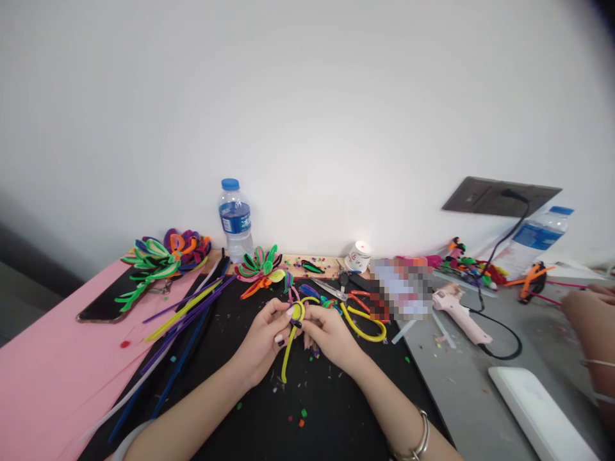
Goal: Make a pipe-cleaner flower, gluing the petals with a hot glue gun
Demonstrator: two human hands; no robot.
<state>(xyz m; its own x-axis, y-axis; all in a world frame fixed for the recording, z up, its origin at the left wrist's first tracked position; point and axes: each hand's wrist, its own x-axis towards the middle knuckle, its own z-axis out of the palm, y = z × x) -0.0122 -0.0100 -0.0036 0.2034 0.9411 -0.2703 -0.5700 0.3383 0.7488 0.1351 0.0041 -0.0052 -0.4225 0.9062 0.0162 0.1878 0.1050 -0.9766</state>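
Note:
A yellow pipe cleaner (287,358) is bent into a small loop with a dark purple strand, and its tail hangs down toward me. My left hand (267,339) pinches the loop's left side between thumb and fingers. On the other side my right hand (331,333) grips the same loop, thumb against it. Just beyond my fingers lie coloured pipe cleaner pieces (331,302) and scissors (331,289). Past them to the right is a tool with red handles (358,296). Part of the loop is covered by my fingertips.
Pipe cleaner flowers (168,253) and a phone (106,299) lie left; loose purple and yellow pipe cleaners (187,310) cross the black mat (230,422). A water bottle (235,221) and paper cup (358,257) stand behind. A pink glue gun (462,314) and another person's hand (589,314) are right.

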